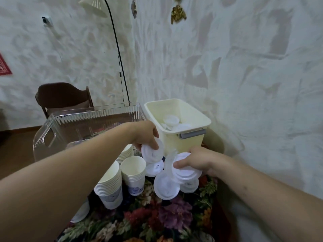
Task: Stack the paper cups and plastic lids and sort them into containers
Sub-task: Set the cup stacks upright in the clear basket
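Note:
My left hand (146, 134) pinches a white plastic lid (151, 152) above the table's middle. My right hand (195, 160) grips a small stack of white lids (186, 173) just to its right. More loose lids (166, 186) lie below the two hands on the flowered cloth. Two stacks of white paper cups (133, 173) (110, 186) stand left of the lids. A cream plastic bin (183, 145) behind the hands holds several lids (172, 121). A clear ribbed container (90, 119) stands to the left of the bin, with a further cup stack (125, 153) in front of it.
A flowered tablecloth (157, 215) covers the small table. A textured white wall (244, 84) rises close on the right. A dark wooden chair (61, 96) and a black lamp pole (120, 58) stand behind the containers.

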